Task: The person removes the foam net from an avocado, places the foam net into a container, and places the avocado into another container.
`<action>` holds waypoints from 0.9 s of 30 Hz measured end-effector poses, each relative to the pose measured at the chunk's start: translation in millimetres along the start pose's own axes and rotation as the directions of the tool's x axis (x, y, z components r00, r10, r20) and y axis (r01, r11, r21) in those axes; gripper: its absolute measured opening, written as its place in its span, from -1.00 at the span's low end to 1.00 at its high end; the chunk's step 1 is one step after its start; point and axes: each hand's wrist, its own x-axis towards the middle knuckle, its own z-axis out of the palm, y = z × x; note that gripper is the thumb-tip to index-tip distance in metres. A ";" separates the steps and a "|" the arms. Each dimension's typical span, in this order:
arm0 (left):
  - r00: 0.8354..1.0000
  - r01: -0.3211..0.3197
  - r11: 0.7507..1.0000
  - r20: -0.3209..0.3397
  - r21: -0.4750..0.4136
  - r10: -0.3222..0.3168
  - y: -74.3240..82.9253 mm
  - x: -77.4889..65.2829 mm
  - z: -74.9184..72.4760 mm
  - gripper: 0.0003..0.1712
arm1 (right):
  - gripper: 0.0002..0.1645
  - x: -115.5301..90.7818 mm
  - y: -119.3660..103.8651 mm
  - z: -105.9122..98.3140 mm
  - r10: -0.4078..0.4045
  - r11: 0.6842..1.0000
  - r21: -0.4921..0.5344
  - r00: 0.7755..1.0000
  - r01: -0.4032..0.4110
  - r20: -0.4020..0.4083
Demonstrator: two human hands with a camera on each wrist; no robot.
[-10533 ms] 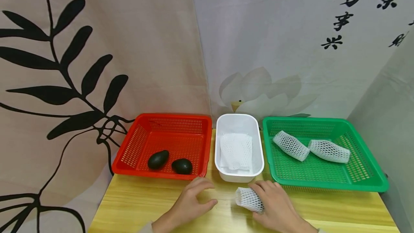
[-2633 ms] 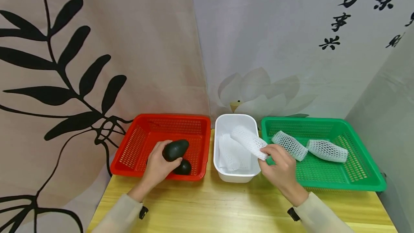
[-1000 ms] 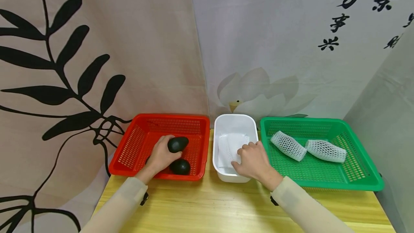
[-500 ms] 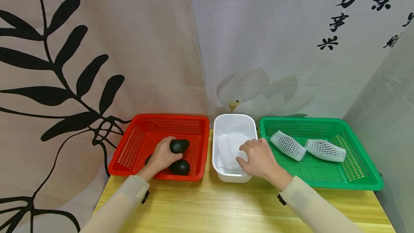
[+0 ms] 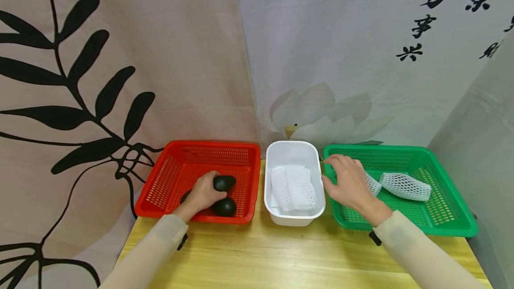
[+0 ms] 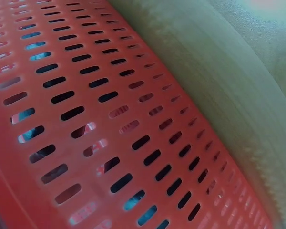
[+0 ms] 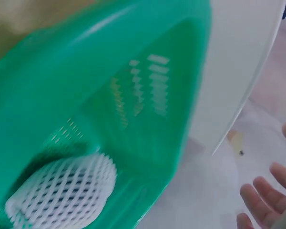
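My left hand (image 5: 205, 193) grips a dark avocado (image 5: 225, 183) inside the red basket (image 5: 192, 162). Another avocado (image 5: 224, 207) lies just below it, and a third dark one (image 5: 184, 196) shows partly behind the hand. In the left wrist view the slotted basket wall hides the hand. My right hand (image 5: 349, 186), fingers spread and holding nothing, is over the left side of the green basket (image 5: 409, 229). Beneath it, a white foam-net sleeve (image 5: 373, 185) is partly covered; a second bulging sleeve (image 5: 406, 187) lies to its right. Their contents I cannot tell.
Between the baskets stands a white plastic tub (image 5: 291, 221) with flattened foam nets (image 5: 300, 188) inside. The wooden table (image 5: 281, 258) runs along the front. A printed cloth (image 5: 192, 57) hangs close behind the containers.
My right hand has moved right, out of the white tub to the green basket, leaving a foam net in the tub. The left hand keeps its avocado, almost still over the last second.
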 end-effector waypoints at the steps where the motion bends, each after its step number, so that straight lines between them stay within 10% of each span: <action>1: 1.000 0.003 1.000 0.001 0.001 -0.003 -0.6 0.3 0.3 -0.23 | -0.53 -0.2 4.3 -1.5 0.015 1.000 0.003 1.000 -0.015 0.000; 13: 0.999 0.024 0.999 0.048 0.036 -0.026 -3.0 7.3 6.0 -0.16 | -0.29 -6.5 56.3 -6.1 0.208 0.978 -0.052 0.967 -0.203 0.149; 27: 0.998 0.020 0.999 0.063 0.043 -0.022 -7.8 15.6 9.4 -0.18 | 0.15 -12.2 88.0 6.1 0.310 0.948 -0.205 0.844 -0.242 0.438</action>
